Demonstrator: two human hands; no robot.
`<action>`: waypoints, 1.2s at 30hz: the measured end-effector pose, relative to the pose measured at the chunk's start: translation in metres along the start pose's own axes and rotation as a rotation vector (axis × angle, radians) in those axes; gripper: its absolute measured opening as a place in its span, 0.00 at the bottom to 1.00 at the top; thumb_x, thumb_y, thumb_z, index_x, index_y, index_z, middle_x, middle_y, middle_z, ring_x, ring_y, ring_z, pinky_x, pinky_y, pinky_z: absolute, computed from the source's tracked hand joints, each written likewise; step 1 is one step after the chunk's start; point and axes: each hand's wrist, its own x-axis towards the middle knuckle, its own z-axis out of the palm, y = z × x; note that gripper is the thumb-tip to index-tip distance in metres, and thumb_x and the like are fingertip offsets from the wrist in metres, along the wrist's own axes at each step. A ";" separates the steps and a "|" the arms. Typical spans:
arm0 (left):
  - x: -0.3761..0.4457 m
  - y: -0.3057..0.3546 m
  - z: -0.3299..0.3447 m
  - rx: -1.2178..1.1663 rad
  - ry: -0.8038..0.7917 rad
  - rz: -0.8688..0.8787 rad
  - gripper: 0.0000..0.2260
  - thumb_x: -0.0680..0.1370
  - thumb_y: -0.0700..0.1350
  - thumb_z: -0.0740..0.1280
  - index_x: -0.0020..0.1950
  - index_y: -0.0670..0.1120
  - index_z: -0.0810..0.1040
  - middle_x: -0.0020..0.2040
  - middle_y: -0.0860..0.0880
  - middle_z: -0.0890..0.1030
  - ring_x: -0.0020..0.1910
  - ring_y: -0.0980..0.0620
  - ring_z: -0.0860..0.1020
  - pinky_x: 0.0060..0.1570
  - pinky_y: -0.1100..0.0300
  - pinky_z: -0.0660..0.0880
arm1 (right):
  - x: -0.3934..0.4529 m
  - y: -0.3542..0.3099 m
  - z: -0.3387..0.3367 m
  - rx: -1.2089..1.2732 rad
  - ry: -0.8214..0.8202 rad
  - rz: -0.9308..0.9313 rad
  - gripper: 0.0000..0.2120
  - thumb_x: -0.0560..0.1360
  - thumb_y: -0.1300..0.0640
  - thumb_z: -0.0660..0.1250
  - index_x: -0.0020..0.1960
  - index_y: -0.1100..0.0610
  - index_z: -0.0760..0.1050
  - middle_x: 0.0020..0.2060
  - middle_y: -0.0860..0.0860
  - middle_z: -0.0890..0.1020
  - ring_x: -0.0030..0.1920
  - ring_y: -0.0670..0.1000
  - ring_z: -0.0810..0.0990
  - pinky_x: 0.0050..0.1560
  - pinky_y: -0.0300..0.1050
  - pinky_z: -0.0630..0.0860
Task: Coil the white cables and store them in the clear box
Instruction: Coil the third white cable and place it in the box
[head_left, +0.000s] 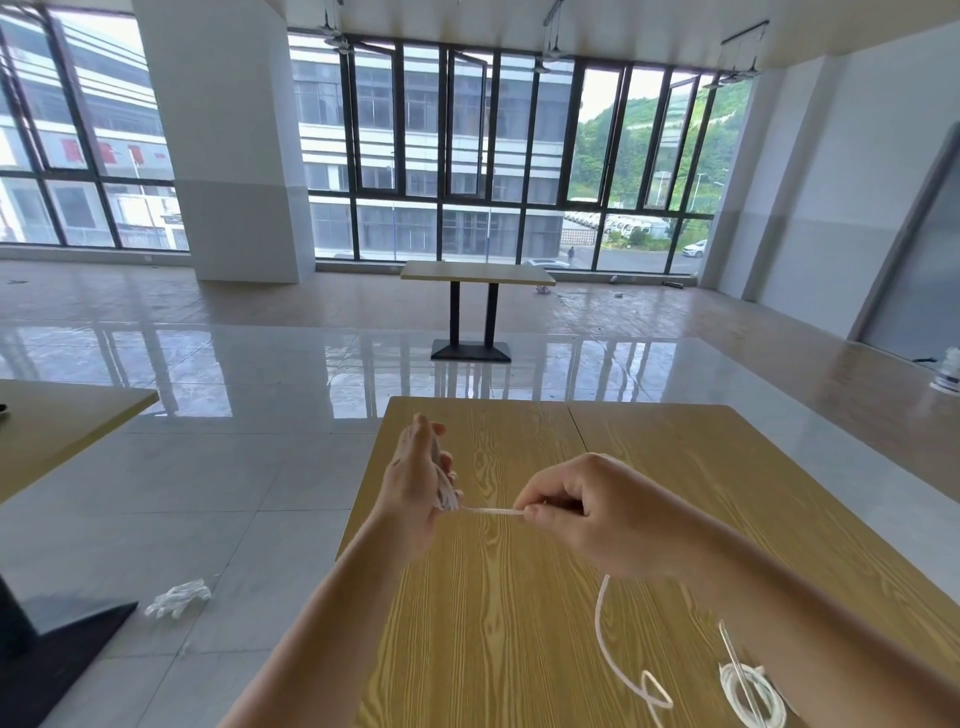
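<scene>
Slack cable (605, 631) trails low; my right hand (587, 512) pinches it, left hand (415, 480) flat w/ wraps round it — I'd keep tension even.

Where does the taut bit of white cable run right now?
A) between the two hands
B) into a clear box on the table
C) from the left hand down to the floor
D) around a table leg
A: the right hand pinches the white cable, which stretches straight across to loops wound on the left hand, above the wooden table.
</scene>
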 end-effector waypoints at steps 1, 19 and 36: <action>-0.005 0.001 0.005 0.071 -0.039 0.017 0.18 0.83 0.59 0.54 0.57 0.48 0.75 0.39 0.47 0.71 0.36 0.51 0.70 0.35 0.57 0.71 | 0.000 -0.002 -0.001 0.014 0.022 -0.012 0.09 0.81 0.54 0.63 0.51 0.50 0.83 0.25 0.42 0.75 0.24 0.41 0.70 0.29 0.34 0.69; -0.048 0.010 0.022 0.366 -0.794 -0.197 0.13 0.76 0.57 0.67 0.53 0.49 0.77 0.44 0.46 0.79 0.35 0.52 0.73 0.24 0.63 0.69 | 0.010 0.013 -0.009 0.104 0.278 -0.014 0.07 0.78 0.54 0.69 0.42 0.49 0.83 0.27 0.45 0.82 0.22 0.40 0.71 0.26 0.32 0.67; -0.034 0.004 0.008 -0.239 -0.554 -0.110 0.15 0.82 0.52 0.57 0.59 0.44 0.78 0.52 0.36 0.82 0.44 0.42 0.82 0.43 0.50 0.80 | 0.018 0.050 -0.009 0.038 0.386 0.141 0.07 0.80 0.55 0.67 0.46 0.49 0.83 0.22 0.40 0.77 0.22 0.39 0.72 0.26 0.31 0.69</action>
